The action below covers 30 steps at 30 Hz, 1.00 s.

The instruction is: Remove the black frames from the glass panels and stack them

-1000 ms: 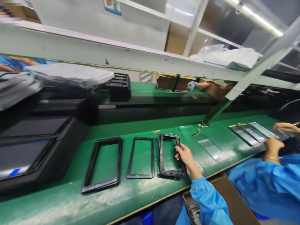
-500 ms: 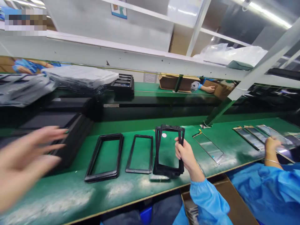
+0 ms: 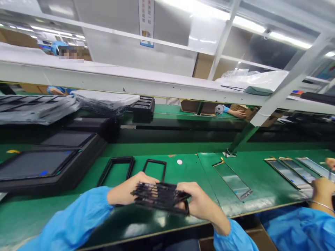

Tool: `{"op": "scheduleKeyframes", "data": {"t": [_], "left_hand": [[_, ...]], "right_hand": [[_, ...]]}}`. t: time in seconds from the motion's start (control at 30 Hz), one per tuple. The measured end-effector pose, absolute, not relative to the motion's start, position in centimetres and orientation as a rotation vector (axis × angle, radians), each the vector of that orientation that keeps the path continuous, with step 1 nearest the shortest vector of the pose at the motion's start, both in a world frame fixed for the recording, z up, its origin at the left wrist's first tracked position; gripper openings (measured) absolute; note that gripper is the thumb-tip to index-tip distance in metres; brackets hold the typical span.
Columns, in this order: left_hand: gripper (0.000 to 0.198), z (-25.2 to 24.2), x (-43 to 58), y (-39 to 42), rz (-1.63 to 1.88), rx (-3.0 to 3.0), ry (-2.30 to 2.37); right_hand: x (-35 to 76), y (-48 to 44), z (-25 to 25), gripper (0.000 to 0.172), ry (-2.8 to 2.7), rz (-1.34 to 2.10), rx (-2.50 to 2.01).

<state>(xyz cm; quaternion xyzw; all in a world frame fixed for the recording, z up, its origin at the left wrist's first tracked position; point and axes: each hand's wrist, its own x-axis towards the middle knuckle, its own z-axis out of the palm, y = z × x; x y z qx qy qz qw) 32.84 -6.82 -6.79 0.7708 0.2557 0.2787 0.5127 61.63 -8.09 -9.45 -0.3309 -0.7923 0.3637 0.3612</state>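
Seen from the wearer's head, two bare hands in blue sleeves meet over a green bench (image 3: 190, 174). Between them is a stack (image 3: 162, 198) of thin black frames, blurred and seen mostly edge-on, near the bench's front edge; whether it touches the surface cannot be told. The left hand (image 3: 132, 190) grips the stack's left end, and the right hand (image 3: 197, 200) is closed around its right end. Behind the left hand, two more rectangular outlines lie on the bench: a larger frame (image 3: 130, 169) to the left and a smaller frame (image 3: 156, 161) beside it. A small white disc (image 3: 179, 162) lies beyond the stack. To the right, a clear panel (image 3: 232, 183) with a yellow tab lies at a slant by itself. Farther right, three similar panels (image 3: 282, 173) lie side by side, with a co-worker's hand (image 3: 323, 191) just beside them. At far left, a dark screen (image 3: 34, 164) lies on a black tray (image 3: 75, 174). Beyond it sit piles wrapped in translucent plastic (image 3: 39, 109).
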Motion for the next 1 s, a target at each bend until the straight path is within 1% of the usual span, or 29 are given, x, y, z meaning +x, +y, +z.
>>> {"op": "scheduleKeyframes", "data": {"t": [0.07, 0.17, 0.23, 0.3, 0.33, 0.43, 0.47, 0.5, 0.53, 0.6, 0.63, 0.67, 0.73, 0.77, 0.8, 0.9, 1.0], "left_hand": [[0.017, -6.4, 30.9, -6.0, 0.558, 2.183, 0.642], [0.029, -8.4, 28.8, -4.8, 0.350, 2.739, 0.740], [0.032, -10.4, 27.6, -4.1, 0.270, 2.847, 0.810], [0.027, -11.8, 26.6, -3.7, 0.225, 2.841, 0.849], [0.030, -12.2, 26.2, -3.5, 0.207, 2.837, 0.870], [0.063, -12.0, 25.5, -2.5, 0.219, 2.768, 1.095], [0.068, -11.9, 25.5, -1.9, 0.244, 2.721, 1.223], [0.068, -11.8, 25.6, -1.2, 0.271, 2.660, 1.368], [0.064, -11.8, 25.9, -0.3, 0.292, 2.587, 1.513], [0.044, -12.1, 26.6, 1.8, 0.289, 2.430, 1.751], [0.035, -12.4, 26.9, 2.8, 0.265, 2.348, 1.836], [0.030, -12.8, 27.3, 3.7, 0.234, 2.274, 1.893], [0.031, -13.4, 27.8, 5.2, 0.174, 2.159, 1.945], [0.032, -13.7, 28.0, 5.7, 0.154, 2.118, 1.955], [0.031, -13.9, 28.2, 6.0, 0.141, 2.085, 1.960], [0.031, -14.0, 28.5, 6.4, 0.151, 2.018, 1.984], [0.030, -13.6, 28.4, 6.2, 0.241, 1.963, 2.004]], "right_hand": [[60.6, -6.3, -10.0, 0.013, -2.317, 0.790, -0.726], [58.1, -3.3, -12.7, 0.015, -2.584, 0.520, -0.618], [56.4, -1.5, -14.9, 0.019, -2.678, 0.345, -0.597], [55.2, 0.0, -16.9, 0.023, -2.727, 0.189, -0.594], [54.7, 0.5, -17.7, 0.023, -2.742, 0.122, -0.591], [54.1, 1.2, -19.3, 0.021, -2.776, -0.018, -0.570], [54.1, 1.2, -19.5, 0.021, -2.782, -0.047, -0.566], [54.1, 0.9, -19.7, 0.020, -2.783, -0.068, -0.567], [54.2, 0.6, -19.7, 0.020, -2.777, -0.084, -0.577], [54.7, -0.3, -19.6, 0.022, -2.745, -0.102, -0.627], [55.2, -0.8, -19.5, 0.028, -2.720, -0.105, -0.671], [56.0, -1.1, -19.3, 0.038, -2.688, -0.104, -0.733], [58.6, -1.3, -19.1, 0.057, -2.593, -0.099, -0.926], [60.5, -1.2, -19.1, 0.061, -2.520, -0.099, -1.062], [62.8, -0.9, -19.1, 0.061, -2.426, -0.102, -1.218], [70.5, -0.6, -19.6, 0.054, -2.024, -0.128, -1.714], [76.5, -2.5, -20.9, 0.050, -1.747, -0.072, -1.972]]}}
